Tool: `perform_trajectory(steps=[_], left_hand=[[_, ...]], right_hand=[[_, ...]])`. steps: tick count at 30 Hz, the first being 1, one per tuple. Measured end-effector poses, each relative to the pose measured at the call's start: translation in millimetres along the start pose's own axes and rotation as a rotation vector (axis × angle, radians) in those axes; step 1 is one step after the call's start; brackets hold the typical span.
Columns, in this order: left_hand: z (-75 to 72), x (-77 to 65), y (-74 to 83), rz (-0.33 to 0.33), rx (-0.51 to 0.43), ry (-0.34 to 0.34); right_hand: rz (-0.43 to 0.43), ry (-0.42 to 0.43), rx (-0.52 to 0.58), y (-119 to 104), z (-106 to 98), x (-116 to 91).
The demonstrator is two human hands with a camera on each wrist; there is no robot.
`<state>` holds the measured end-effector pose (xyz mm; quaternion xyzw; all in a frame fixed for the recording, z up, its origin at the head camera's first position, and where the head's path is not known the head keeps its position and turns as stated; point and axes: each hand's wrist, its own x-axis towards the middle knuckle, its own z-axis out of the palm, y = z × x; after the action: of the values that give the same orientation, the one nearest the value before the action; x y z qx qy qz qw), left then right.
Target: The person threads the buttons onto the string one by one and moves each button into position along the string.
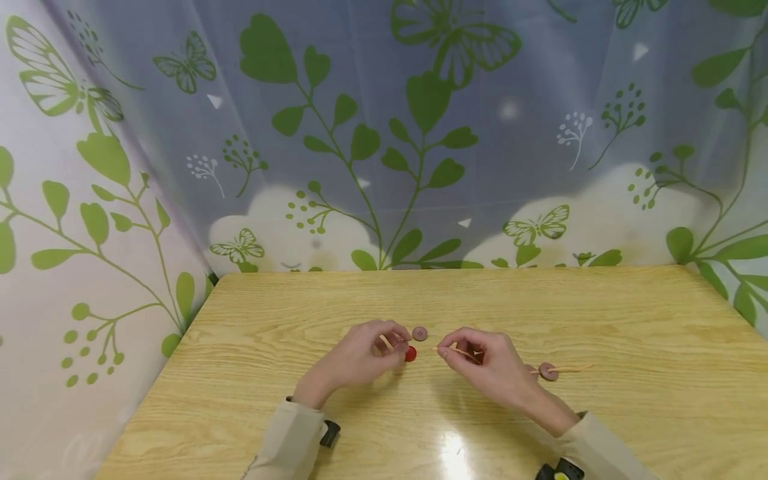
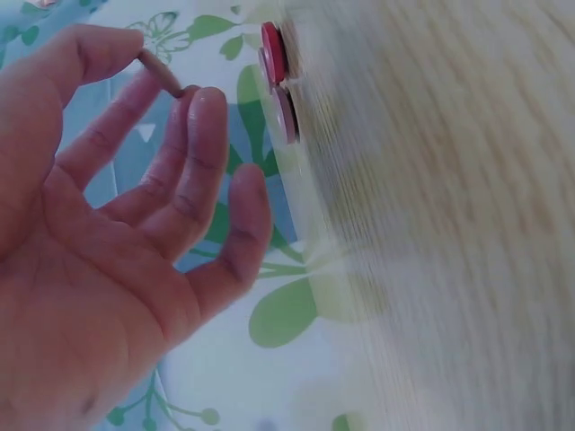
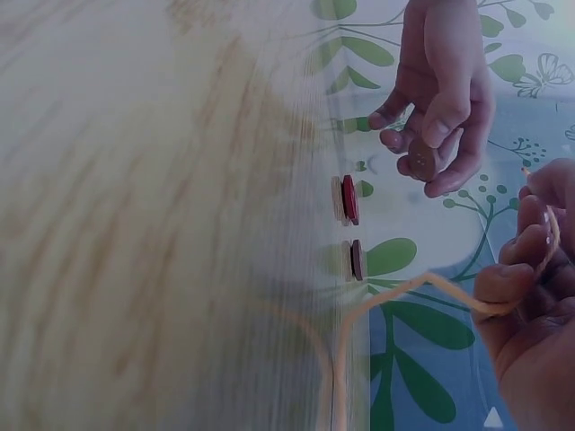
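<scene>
My left hand pinches a brown button between thumb and fingertips, raised above the table. Facing it across a small gap, my right hand pinches an orange cord near its end, and a short tip sticks out past the fingers. The cord trails back under the right hand to a mauve button strung on it, with a second button partly hidden by the wrist. A red button lies just by the left fingertips, and a loose mauve button lies slightly farther back.
All this is on a wood-grain table. Behind its far edge hangs a curtain printed with leaves and butterflies, which also runs along the left side. Both wrists carry small black devices at the sleeve cuffs.
</scene>
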<state>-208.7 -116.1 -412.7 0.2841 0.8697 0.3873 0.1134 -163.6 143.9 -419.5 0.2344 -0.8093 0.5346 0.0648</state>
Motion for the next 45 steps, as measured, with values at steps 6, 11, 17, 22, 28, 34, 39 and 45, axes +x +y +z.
perform_trajectory(steps=[6,11,17,22,28,34,39,45], left_hand=[[-1.3,-2.4,2.6,-0.021,-0.117,0.040],[-0.8,-3.2,6.9,-0.051,-0.203,0.081],[2.7,-3.3,12.3,-0.025,-0.315,0.115],[8.1,-4.7,16.6,0.018,-0.467,0.101],[13.9,-6.1,21.4,0.065,-0.577,0.080],[14.5,-7.9,26.1,0.076,-0.583,0.086],[14.8,-9.3,31.3,0.083,-0.598,0.078],[16.6,-9.8,37.3,0.078,-0.596,0.087]], right_hand=[[0.001,-0.006,0.002,-1.1,-2.4,0.1],[-0.002,-0.005,0.008,-1.4,-2.5,0.5],[-0.027,0.009,0.010,-2.0,-1.0,0.9],[-0.063,0.018,0.012,-3.7,-0.5,0.3],[-0.096,0.035,0.009,-8.5,0.0,-0.2],[-0.116,0.056,-0.004,-12.1,1.0,0.6],[-0.155,0.072,-0.007,-12.2,2.4,2.1],[-0.182,0.079,-0.004,-12.6,3.4,3.2]])
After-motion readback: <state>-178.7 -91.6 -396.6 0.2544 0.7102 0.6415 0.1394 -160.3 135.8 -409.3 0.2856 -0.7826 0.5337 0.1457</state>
